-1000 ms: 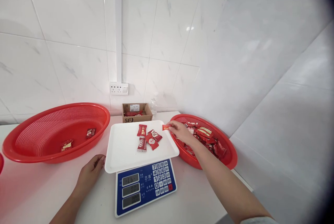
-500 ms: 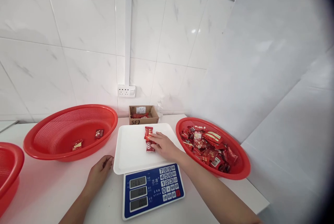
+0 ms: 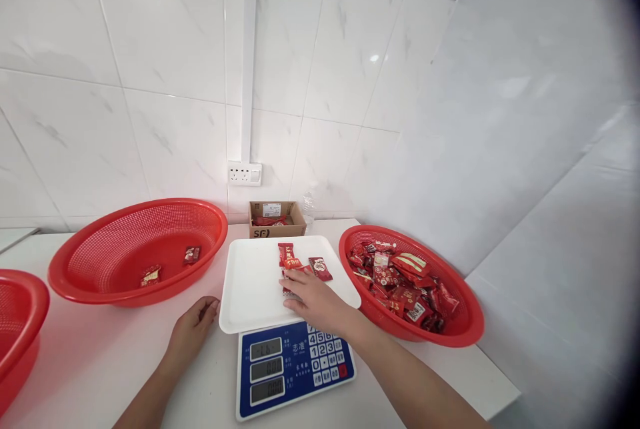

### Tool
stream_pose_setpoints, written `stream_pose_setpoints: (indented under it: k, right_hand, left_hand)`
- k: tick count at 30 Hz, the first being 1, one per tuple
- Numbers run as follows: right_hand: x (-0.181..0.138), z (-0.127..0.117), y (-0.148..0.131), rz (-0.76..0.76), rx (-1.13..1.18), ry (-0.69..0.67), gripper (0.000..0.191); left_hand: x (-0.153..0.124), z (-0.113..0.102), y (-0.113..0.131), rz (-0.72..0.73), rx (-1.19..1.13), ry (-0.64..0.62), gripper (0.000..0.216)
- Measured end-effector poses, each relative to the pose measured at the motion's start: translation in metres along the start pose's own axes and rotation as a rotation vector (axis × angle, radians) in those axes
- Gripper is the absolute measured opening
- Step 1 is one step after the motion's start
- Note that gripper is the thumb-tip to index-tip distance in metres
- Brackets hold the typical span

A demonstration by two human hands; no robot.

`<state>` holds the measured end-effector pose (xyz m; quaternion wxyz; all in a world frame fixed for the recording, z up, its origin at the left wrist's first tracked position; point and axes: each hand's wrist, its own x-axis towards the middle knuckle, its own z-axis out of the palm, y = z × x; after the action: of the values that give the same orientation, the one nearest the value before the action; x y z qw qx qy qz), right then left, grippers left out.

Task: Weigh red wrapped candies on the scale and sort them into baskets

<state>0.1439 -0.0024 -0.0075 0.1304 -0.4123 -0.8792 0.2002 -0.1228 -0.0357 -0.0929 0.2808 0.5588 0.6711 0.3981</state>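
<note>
My right hand (image 3: 316, 302) lies over the white tray (image 3: 250, 289) of a digital scale (image 3: 297, 369), fingers stretched out and apart. Its fingertips touch an orange-red snack packet (image 3: 299, 264) and partly cover another packet beneath. Just beyond them is an upright red packet (image 3: 286, 253). A dark red packet with a white print (image 3: 321, 268) rests flat to the right of the fingers. My left hand (image 3: 193, 329) rests on the table by the tray's left edge, fingers curled in, with nothing visible in them.
A red basket (image 3: 470, 295) full of red packets stands at the right. At the left, a large red basket (image 3: 75, 262) holds two packets, with part of another red basket (image 3: 20, 342) nearby. Behind the scale are a cardboard box (image 3: 277, 231) and a clear plastic bottle (image 3: 309, 209).
My right hand has shifted slightly right and nearer to me on the tray. The dark red packet, hidden before, now shows beside its fingers. My left hand has stayed in place.
</note>
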Motion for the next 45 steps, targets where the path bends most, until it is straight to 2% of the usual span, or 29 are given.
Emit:
stream_pose_setpoints:
  k: [6,8,10,13,17,23,29,31,33,36,38,39,41,43,45]
  right_hand:
    - [-0.012,0.003,-0.005,0.034,0.097,0.038,0.047]
    - [-0.012,-0.001,0.003,0.078,0.102,0.076,0.05]
    - [-0.009,-0.007,0.016,0.183,0.049,0.115,0.051]
    - [-0.004,-0.011,0.036,0.296,0.006,0.092,0.053]
    - [0.001,-0.007,0.047,0.264,0.018,0.055,0.053]
    - [0.008,-0.003,0.03,0.259,0.007,0.04,0.059]
    - [0.01,-0.003,0.013,0.183,0.044,-0.04,0.056]
    - [0.002,-0.005,0.013,0.172,0.091,0.023,0.056]
    - [-0.013,-0.006,0.015,0.138,0.157,0.187,0.053]
    - [-0.047,0.002,0.025,0.108,0.268,0.622,0.043]
    - [-0.072,0.015,0.035,0.156,0.377,0.915,0.033]
    - [-0.083,0.024,0.041,0.207,0.423,1.012,0.03]
    - [-0.101,0.043,0.054,0.345,0.468,1.055,0.031]
    - [-0.111,0.061,0.068,0.483,0.485,0.934,0.034]
    - [-0.116,0.074,0.083,0.578,0.548,0.79,0.039]
  left_hand:
    - [-0.001,0.0,-0.001,0.007,-0.001,0.0,0.031]
    - [-0.001,0.0,-0.001,0.011,-0.001,-0.001,0.031]
    - [0.0,0.0,-0.002,0.012,0.0,-0.002,0.031]
    - [0.0,0.0,-0.003,0.01,0.004,-0.002,0.031]
    - [0.001,0.001,-0.004,0.011,0.004,0.003,0.031]
    - [0.001,0.001,-0.006,0.022,0.0,0.008,0.032]
    - [0.0,0.001,-0.006,0.02,0.011,0.003,0.033]
    - [0.001,0.001,-0.007,0.019,0.018,0.004,0.033]
    - [0.002,0.002,-0.009,0.021,0.026,0.007,0.032]
    - [0.003,0.003,-0.013,0.023,0.039,0.013,0.033]
    - [0.003,0.004,-0.012,0.022,0.05,0.019,0.034]
    - [0.002,0.005,-0.011,0.022,0.054,0.021,0.034]
    - [0.001,0.003,-0.006,0.021,0.061,0.021,0.035]
    - [-0.001,-0.002,0.001,0.045,0.114,0.043,0.036]
    - [-0.005,-0.014,0.009,0.114,0.234,0.119,0.037]
